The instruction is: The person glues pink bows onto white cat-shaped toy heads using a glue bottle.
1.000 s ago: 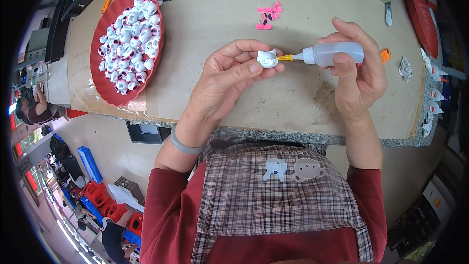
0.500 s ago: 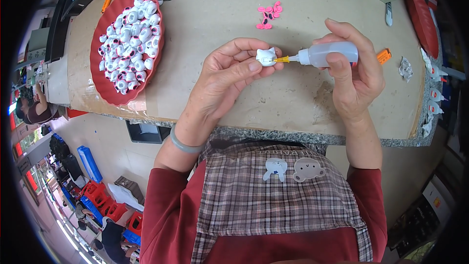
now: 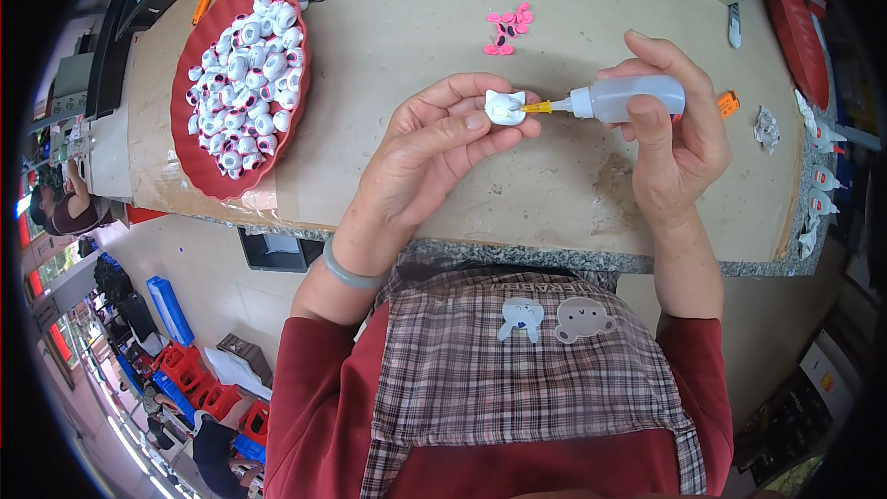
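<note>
From where I stand, the left hand [image 3: 448,129] has the white 2-eared piece [image 3: 504,109] pinched at its fingertips, above the table [image 3: 397,18] and well in front of the apron [image 3: 527,388]. The right hand [image 3: 679,134] is wrapped around a squeeze bottle [image 3: 637,99], thumb on the near side. The bottle's long axis runs nearly level from right to left, its yellow nozzle [image 3: 538,107] aimed at the right side of the piece; I can't tell if the tip touches. So the piece lies left of the right hand, with the bottle between.

Compared with 0.5 s ago, the bottle and right hand sit slightly further right, the tip has moved from the face of the piece toward its right edge, and the piece is turned so both ears show clearly. The pink pieces [image 3: 500,50] beyond and the red tray [image 3: 196,51] at left haven't moved.
</note>
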### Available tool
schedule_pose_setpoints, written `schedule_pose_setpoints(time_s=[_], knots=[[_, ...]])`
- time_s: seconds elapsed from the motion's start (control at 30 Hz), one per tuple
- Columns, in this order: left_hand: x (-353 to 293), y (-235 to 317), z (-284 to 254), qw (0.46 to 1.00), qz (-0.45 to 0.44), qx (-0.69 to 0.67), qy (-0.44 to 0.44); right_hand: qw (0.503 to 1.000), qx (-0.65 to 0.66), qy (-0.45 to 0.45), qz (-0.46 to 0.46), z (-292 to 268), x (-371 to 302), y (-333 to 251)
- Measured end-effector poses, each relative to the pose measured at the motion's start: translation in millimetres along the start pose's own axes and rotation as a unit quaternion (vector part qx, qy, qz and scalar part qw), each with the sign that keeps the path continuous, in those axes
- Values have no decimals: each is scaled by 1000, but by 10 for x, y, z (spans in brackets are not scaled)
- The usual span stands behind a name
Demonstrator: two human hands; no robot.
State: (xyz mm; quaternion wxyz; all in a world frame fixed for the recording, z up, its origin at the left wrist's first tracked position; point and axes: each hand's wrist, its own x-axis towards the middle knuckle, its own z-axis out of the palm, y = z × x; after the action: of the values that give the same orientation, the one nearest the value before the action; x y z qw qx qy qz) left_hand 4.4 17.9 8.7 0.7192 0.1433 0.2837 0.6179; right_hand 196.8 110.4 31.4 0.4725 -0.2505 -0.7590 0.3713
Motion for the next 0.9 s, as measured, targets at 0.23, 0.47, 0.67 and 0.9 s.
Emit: schedule_pose_setpoints(time_s=[0.23,0.47,0.67,0.9], knots=[[1,1,-20,1000,-7,-14,-7,1000,-10,1,-15,2,10,14],[-2,3,-56,999,0,-36,-15,1000,3,23,-15,0,14,13],[-4,23,-62,999,3,-33,-14,1000,-2,20,-12,-4,24,-1],[10,16,-55,999,5,-30,-11,1000,-2,11,-9,3,26,-17]])
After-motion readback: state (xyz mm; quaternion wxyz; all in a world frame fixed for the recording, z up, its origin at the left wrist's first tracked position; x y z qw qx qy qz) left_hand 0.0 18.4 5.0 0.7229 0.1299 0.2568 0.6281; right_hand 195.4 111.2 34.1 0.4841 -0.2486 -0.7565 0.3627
